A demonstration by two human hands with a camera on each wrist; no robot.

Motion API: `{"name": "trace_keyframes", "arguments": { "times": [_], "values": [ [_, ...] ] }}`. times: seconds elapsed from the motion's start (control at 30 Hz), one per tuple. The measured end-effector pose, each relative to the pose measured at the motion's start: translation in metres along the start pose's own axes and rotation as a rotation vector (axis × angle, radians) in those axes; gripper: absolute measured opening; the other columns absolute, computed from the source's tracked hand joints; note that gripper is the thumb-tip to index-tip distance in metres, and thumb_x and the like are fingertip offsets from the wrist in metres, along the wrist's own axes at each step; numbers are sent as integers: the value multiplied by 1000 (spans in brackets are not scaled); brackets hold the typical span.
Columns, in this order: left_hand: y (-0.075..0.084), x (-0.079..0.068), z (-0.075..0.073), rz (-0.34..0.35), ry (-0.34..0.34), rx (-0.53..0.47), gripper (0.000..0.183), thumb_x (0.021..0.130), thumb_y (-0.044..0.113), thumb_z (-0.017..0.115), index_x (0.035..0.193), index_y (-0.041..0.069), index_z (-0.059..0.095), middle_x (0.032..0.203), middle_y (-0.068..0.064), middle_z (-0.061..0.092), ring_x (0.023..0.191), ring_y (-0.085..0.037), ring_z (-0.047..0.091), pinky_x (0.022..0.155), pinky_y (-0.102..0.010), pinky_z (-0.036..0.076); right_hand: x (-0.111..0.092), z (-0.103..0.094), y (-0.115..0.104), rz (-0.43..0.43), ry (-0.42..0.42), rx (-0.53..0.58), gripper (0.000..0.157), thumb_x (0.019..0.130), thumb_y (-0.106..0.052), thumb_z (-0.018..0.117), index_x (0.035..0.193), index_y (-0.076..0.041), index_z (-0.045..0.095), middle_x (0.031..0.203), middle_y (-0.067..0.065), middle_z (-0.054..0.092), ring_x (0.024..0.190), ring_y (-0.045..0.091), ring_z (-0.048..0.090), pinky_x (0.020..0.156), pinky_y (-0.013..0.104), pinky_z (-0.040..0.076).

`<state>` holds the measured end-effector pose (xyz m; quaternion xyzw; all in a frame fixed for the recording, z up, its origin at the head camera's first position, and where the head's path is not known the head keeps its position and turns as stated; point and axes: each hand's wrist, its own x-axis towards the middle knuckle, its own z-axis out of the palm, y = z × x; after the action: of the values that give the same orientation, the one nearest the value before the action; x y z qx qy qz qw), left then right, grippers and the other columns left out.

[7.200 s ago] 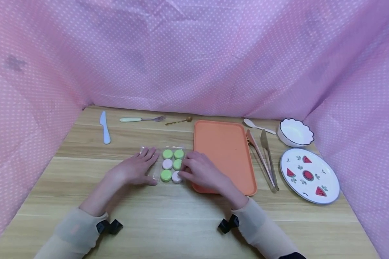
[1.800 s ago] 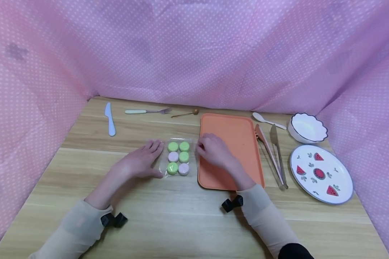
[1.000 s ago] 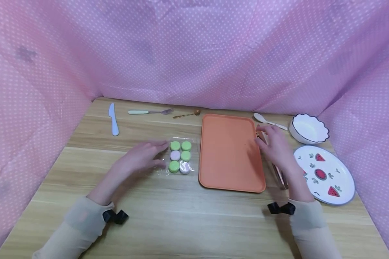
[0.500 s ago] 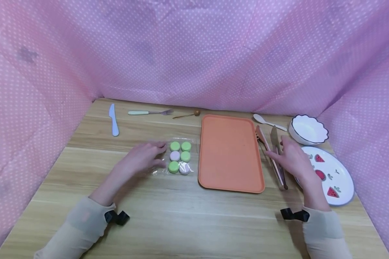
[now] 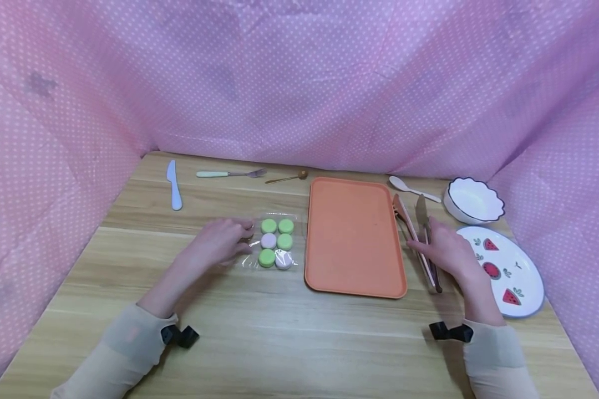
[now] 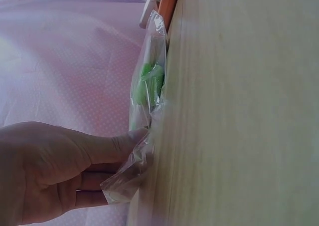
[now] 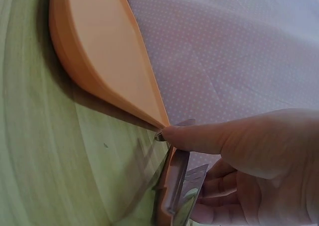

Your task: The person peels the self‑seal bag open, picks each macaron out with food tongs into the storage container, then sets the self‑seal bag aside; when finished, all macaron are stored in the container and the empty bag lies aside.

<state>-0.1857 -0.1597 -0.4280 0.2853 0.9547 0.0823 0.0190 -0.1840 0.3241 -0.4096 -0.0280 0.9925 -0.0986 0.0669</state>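
Observation:
My left hand [image 5: 218,242] pinches the left edge of a clear plastic packet [image 5: 249,259] lying on the table. In the left wrist view, the thumb lies over the plastic [image 6: 125,186] with the other fingers behind it. Inside sit green macarons [image 5: 268,226] and lilac macarons [image 5: 268,240], in two columns. My right hand [image 5: 449,249] holds the metal tongs [image 5: 421,208] between its thumb and curled fingers, right of the orange tray [image 5: 354,238]. The thumb lies on the tongs' left side and the fingers on their right; in the right wrist view the hand partly hides them.
Behind the packet lie a pale blue knife [image 5: 174,188], a green-handled fork [image 5: 213,174] and a small gold spoon [image 5: 287,178]. A white spoon [image 5: 414,191] and scalloped white bowl [image 5: 474,200] stand back right. A watermelon-patterned plate [image 5: 521,277] lies at the right. Pink dotted cloth surrounds the table.
My right hand has gone from the packet's right edge, across the tray, to the tongs, where it has closed in. My left hand stays at the packet's left edge, its fingers now more bent.

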Motion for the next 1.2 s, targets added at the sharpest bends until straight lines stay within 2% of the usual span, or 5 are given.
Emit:
{"name": "trace_keyframes", "arguments": {
  "times": [0.2, 0.57, 0.73, 0.97, 1.2],
  "values": [
    [-1, 0, 1, 5, 36, 8, 26, 75, 32, 78, 95, 17, 72, 86, 6, 66, 68, -11, 56, 64, -33, 48, 0, 1, -1, -2, -7, 5, 57, 83, -54, 63, 100, -2, 46, 79, 12, 51, 67, 26, 50, 50, 34, 37],
    [1, -3, 7, -24, 2, 46, 17, 78, 36, 75, 88, 22, 72, 82, 4, 70, 71, -19, 65, 62, -40, 50, -4, 8, 1, 2, -37, 13, 50, 84, -48, 63, 97, -3, 45, 74, 9, 49, 65, 23, 49, 49, 32, 34],
    [2, -1, 7, -15, 57, 37, 19, 76, 31, 77, 91, 20, 74, 83, 2, 74, 69, -17, 67, 59, -36, 51, -4, 7, 2, -1, -17, 7, 49, 84, -48, 63, 96, -3, 46, 72, 8, 48, 63, 23, 48, 49, 32, 34],
    [0, 2, 6, 31, 115, 71, 9, 77, 26, 77, 72, 22, 71, 61, 8, 61, 56, -11, 53, 51, -34, 43, -1, 4, 2, -3, -3, 3, 50, 84, -48, 64, 97, -3, 46, 72, 9, 48, 63, 23, 48, 49, 32, 34],
    [-7, 1, 7, 54, 144, -13, 4, 81, 20, 73, 78, 23, 74, 84, 4, 73, 73, -17, 68, 62, -40, 52, 1, 2, 3, -15, 8, 4, 50, 84, -47, 64, 98, -2, 46, 74, 10, 49, 65, 25, 48, 51, 33, 34]
  ]
}}
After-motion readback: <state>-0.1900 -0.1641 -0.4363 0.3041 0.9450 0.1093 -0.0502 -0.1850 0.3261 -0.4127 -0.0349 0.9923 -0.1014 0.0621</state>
